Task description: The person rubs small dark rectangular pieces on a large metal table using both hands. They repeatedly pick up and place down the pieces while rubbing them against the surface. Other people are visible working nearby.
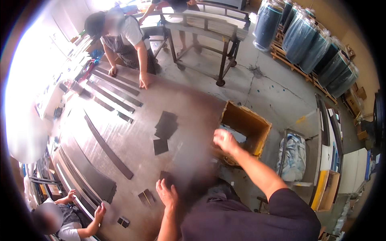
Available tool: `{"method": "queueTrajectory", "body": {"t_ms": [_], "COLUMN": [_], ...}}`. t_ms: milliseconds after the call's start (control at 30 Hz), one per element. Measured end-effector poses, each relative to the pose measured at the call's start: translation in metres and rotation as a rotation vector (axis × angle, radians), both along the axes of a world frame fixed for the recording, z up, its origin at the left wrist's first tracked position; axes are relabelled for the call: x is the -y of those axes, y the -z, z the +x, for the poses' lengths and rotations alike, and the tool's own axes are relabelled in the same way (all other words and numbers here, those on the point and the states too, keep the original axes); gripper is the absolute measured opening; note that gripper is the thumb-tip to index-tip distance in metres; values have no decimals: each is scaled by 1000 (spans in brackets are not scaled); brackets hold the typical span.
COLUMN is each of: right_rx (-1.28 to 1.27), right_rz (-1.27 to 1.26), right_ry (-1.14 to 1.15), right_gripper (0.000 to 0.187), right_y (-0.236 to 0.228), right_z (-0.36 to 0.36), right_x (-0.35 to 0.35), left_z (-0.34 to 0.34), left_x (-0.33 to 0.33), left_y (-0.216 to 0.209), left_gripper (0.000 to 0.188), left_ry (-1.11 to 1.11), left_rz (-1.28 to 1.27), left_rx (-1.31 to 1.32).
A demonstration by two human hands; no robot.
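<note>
My left hand (167, 193) is low over the near side of the brown work table (193, 98). Its fingers are spread, close to a small dark piece (165, 175) that it may be touching. My right hand (226, 140) reaches to the table-side rim of an open cardboard box (263, 127); its fingers are curled, and whatever they hold is hidden. Ahead of my left hand lie a dark square piece (161, 147) and an overlapping stack of dark pieces (166, 125). Beside it sits a small dark bundle with a yellowish band (146, 198).
Long dark strips (107, 145) lie across the table. One co-worker (128, 44) leans over strips at the far left, another (68, 221) stands lower left. Beyond are a wheeled metal rack (205, 30), plastic-wrapped rolls (313, 48) on a pallet and a bin of crumpled material (293, 156).
</note>
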State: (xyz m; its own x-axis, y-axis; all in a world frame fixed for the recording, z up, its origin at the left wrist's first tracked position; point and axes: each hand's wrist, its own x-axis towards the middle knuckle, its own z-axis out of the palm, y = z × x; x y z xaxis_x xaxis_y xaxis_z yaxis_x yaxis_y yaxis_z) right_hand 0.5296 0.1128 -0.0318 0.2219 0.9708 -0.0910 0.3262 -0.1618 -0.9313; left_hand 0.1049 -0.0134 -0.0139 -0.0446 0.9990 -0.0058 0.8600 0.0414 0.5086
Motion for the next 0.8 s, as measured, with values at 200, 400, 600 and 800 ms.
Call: {"method": "queueTrajectory", "body": {"t_ms": [200, 400, 600, 800], "right_rx": [-205, -458, -307, 185], "right_rz": [366, 165, -201, -137], "right_ry": [640, 467, 175, -383], "right_gripper": [58, 43, 27, 28], "right_y": [-161, -119, -37, -24], "right_z": [101, 53, -54, -114], "right_x": [-41, 24, 49, 24], "left_z": [-17, -18, -23, -11], "left_x": [19, 39, 40, 26], "left_y": [-13, -24, -18, -12], "left_gripper": [71, 72, 71, 60], "left_ry": [62, 18, -12, -110], "left_rz": [71, 15, 29, 52], "left_rx": [15, 68, 41, 20]}}
